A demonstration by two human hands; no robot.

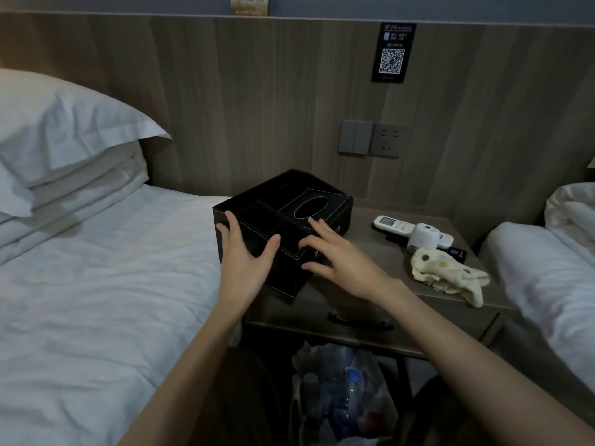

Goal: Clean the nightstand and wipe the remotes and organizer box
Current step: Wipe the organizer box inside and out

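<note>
Box step: 2 hands on the black stitched rectangular organizer box (322,201); wipe looks not yet started.
Left hand (244,252) and right hand (338,255) are spread flat against the box on the left end of the grey-brown wooden desk (376,272), clasping nothing. Next probably needs the yellow spotted cloth (447,273), lying well apart. Count: 1 box, 1 cloth, 1 white plastic remote (391,224), 1 black remote (457,252) partly hidden, 1 white cylinder (425,236).

Black placard (393,52) on far right wall: a QR code; its small print, and lettering on the organizer box (283,194), unreadable.
</note>
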